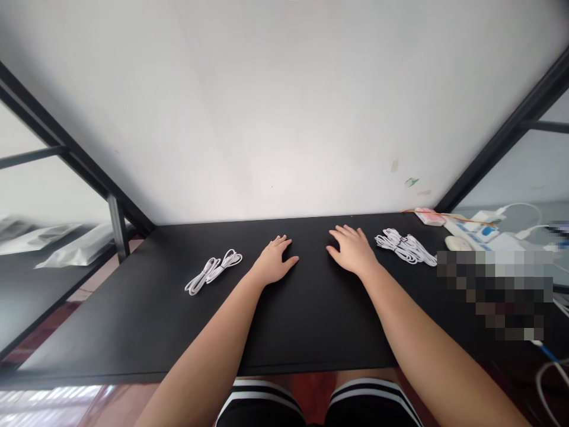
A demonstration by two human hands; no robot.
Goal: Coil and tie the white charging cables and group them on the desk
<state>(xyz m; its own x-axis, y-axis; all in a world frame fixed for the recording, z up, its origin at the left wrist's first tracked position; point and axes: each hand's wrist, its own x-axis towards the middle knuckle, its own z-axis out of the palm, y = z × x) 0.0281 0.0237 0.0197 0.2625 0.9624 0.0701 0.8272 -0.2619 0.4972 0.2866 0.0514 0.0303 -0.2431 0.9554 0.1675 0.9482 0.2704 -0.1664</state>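
Note:
My left hand rests flat on the black desk, fingers stretched out and holding nothing. To its left lies a white cable, coiled and tied at the middle. My right hand is also laid on the desk top, empty, with the fingers spread and the thumb pointing left. Just right of it sits a larger bundle of white cables, folded and bound. Neither hand touches a cable.
A white wall rises behind the desk. At right are a power strip with plugged-in chargers, a white mouse, a small pink-and-white box and a pixelated area. Black metal frame bars stand at both sides; plastic bags lie beyond the left one.

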